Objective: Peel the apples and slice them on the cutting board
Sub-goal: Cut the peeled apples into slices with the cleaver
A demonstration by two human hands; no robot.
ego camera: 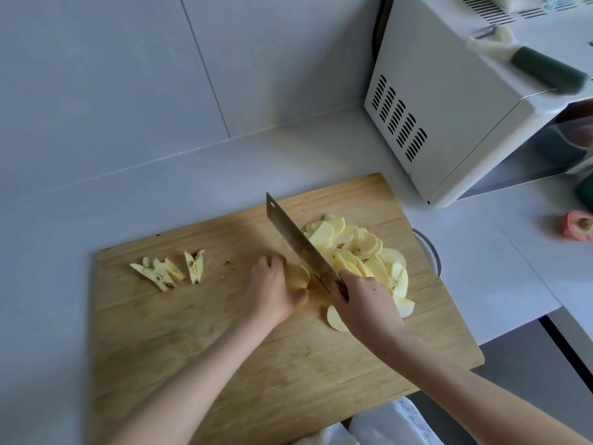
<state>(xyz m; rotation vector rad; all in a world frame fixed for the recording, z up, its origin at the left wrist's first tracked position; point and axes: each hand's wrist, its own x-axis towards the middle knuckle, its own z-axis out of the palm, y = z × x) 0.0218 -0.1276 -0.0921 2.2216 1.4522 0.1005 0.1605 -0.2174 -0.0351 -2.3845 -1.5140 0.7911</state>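
A wooden cutting board (179, 335) lies on the grey counter. My left hand (272, 287) grips a peeled apple piece (296, 277) near the board's middle, fingers curled over it. My right hand (365, 300) holds the handle of a cleaver (300, 242), whose blade stands just right of the apple piece. A heap of pale apple slices (362, 252) lies on the board to the right of the blade. Cut-out core pieces (170, 271) with seeds lie on the board's left part.
A white microwave (449, 117) stands at the back right, with a dark-handled peeler (545, 70) on top. An apple scrap with red skin (576, 229) lies on the counter at far right. A round metal rim (431, 252) shows beside the board's right edge.
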